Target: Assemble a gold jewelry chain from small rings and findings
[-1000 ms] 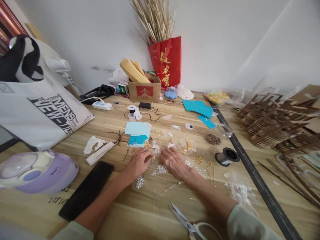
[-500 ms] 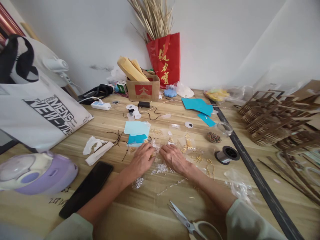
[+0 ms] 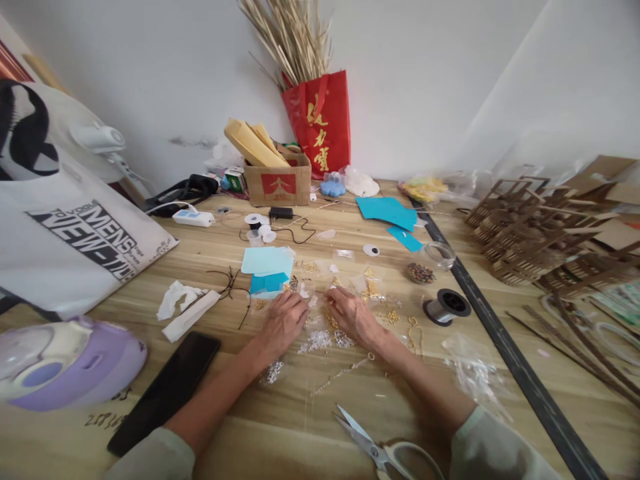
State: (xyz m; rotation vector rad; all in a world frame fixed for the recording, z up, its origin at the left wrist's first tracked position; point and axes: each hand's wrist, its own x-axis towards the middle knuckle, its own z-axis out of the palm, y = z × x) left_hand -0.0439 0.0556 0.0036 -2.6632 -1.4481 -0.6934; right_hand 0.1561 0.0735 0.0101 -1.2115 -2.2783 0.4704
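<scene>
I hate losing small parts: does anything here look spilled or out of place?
The small silver pieces lie in a scattered heap by the left hand; whether spilled or laid out, I cannot tell. The scissors look a little careless, lying with blades slightly parted at the picture's bottom edge.

Soft, rather muted light falls over the grey wall [image 3: 410,87], paler at upper right, leaving a faint sheen on the tabletop [image 3: 270,427], while wide-angle stretch skews the white bag [image 3: 85,267] at far left and the tiny silvery pieces [image 3: 316,341] near centre look smeared.
</scene>
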